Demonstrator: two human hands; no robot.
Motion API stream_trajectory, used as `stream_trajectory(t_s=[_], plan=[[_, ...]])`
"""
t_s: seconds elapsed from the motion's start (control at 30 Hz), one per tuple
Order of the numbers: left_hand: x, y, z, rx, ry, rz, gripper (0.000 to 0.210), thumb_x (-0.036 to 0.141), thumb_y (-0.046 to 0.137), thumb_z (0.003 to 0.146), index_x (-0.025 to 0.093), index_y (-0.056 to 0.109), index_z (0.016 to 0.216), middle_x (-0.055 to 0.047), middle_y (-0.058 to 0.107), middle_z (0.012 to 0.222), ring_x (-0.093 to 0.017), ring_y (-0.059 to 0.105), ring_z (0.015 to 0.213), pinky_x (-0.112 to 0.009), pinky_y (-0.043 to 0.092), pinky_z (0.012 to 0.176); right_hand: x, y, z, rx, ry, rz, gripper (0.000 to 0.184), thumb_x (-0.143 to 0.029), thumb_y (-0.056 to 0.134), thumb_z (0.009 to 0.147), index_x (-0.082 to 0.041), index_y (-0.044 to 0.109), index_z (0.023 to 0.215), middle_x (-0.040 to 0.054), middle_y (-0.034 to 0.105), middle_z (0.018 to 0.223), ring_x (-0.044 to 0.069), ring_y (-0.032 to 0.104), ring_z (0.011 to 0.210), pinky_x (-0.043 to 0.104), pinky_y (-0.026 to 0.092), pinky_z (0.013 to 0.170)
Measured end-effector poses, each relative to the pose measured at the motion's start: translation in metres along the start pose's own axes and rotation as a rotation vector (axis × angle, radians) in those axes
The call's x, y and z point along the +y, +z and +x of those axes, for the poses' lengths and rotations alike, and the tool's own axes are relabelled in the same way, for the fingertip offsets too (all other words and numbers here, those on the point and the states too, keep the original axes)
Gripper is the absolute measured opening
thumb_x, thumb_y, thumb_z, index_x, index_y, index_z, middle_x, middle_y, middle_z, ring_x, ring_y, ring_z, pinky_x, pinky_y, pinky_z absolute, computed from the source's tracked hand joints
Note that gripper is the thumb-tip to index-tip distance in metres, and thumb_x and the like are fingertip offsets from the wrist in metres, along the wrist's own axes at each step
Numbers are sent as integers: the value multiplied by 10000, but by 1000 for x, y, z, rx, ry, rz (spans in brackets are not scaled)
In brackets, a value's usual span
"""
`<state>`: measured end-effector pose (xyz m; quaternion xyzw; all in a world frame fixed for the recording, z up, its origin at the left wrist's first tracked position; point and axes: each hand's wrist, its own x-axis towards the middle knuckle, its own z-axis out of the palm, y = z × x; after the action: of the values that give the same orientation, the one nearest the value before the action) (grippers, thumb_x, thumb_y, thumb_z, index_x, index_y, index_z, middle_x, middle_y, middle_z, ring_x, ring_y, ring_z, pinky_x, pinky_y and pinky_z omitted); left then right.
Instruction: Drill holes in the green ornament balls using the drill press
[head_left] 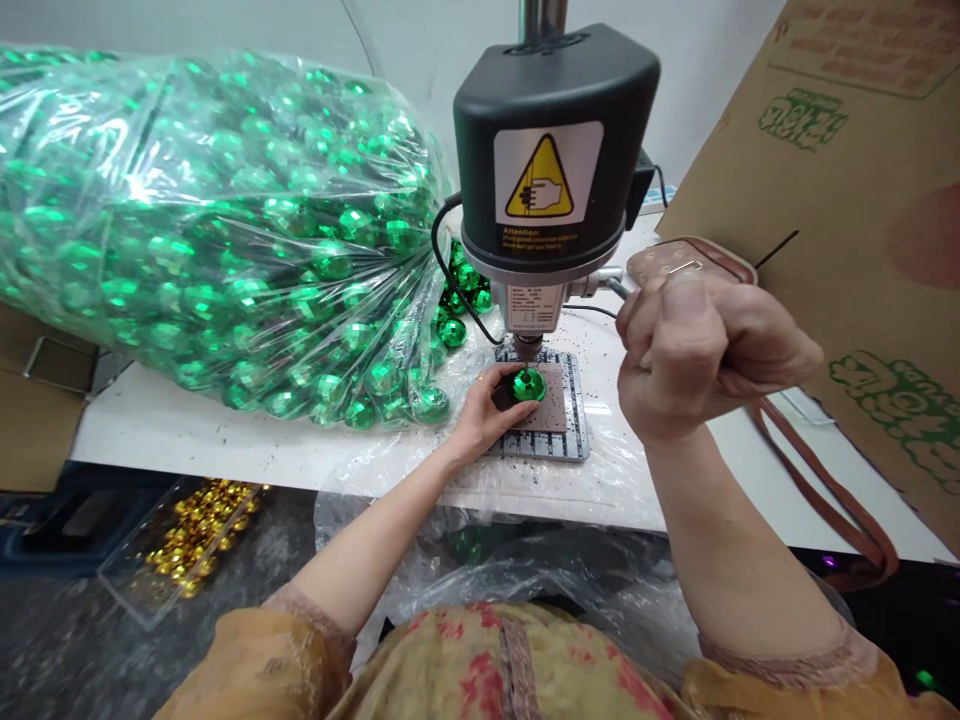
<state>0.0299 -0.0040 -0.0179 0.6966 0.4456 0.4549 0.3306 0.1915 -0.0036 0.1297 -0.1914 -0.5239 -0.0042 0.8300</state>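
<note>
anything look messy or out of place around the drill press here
Yes: dark shavings are scattered over the ridged base plate and the white table. A few green baubles have spilled from the open plastic bag behind the press.

Under the black press (553,150), the left hand (487,405) holds a green faceted bauble (529,384) on the base plate (559,420), while right of the press the right hand (694,350) grips its lever (611,287).

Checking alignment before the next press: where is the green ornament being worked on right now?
In the head view, the green ornament sits just right of centre on the machine's base plate, directly under the press head, held by the left hand.
</note>
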Motion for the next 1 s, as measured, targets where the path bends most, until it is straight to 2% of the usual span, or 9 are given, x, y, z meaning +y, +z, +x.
stream_trajectory(t_s=[0.17, 0.43, 0.7, 0.87, 0.93, 1.0], plan=[[0, -1, 0, -6, 18, 6, 491, 392, 835, 829, 218, 651, 1249, -87, 730, 1217, -253, 689, 1131, -390, 550, 993, 0, -7, -5, -30, 21, 5, 577, -246, 606, 921, -170, 205, 513, -41, 259, 473, 38, 303, 417, 282, 225, 451], [-2, -1, -1, -32, 4, -25, 505, 396, 833, 833, 218, 641, 1265, -92, 717, 1249, -263, 670, 1171, -412, 526, 1042, 3, -12, -4, -124, -118, 82, 485, -162, 586, 893, -193, 190, 615, -60, 230, 508, 43, 271, 431, 276, 306, 449], [-5, 0, -1, -35, -13, -42, 529, 405, 840, 823, 225, 630, 1275, -99, 706, 1274, -275, 659, 1200, -444, 510, 1078, 7, -19, -6, -202, -149, 75, 432, -79, 545, 852, -200, 203, 617, -65, 261, 504, 52, 282, 416, 274, 319, 414], [-3, 0, -2, -15, -9, -22, 511, 399, 838, 825, 227, 637, 1263, -92, 713, 1254, -268, 666, 1184, -432, 521, 1062, 12, -24, -14, -243, -258, 72, 469, -12, 567, 776, -207, 176, 605, -64, 247, 524, 55, 304, 413, 278, 295, 393], [-2, -1, -3, -17, -10, -13, 513, 395, 836, 828, 230, 635, 1270, -91, 710, 1262, -268, 663, 1194, -433, 518, 1068, 7, -25, -14, -231, -249, 71, 479, -13, 566, 786, -205, 167, 605, -63, 242, 524, 54, 304, 411, 279, 300, 399], [0, -1, -3, -20, -17, -17, 517, 387, 836, 827, 231, 630, 1275, -91, 705, 1272, -269, 659, 1204, -432, 517, 1072, -1, -21, -8, -242, -128, 1, 470, -65, 547, 851, -198, 164, 612, -63, 237, 511, 52, 304, 405, 277, 319, 421]])
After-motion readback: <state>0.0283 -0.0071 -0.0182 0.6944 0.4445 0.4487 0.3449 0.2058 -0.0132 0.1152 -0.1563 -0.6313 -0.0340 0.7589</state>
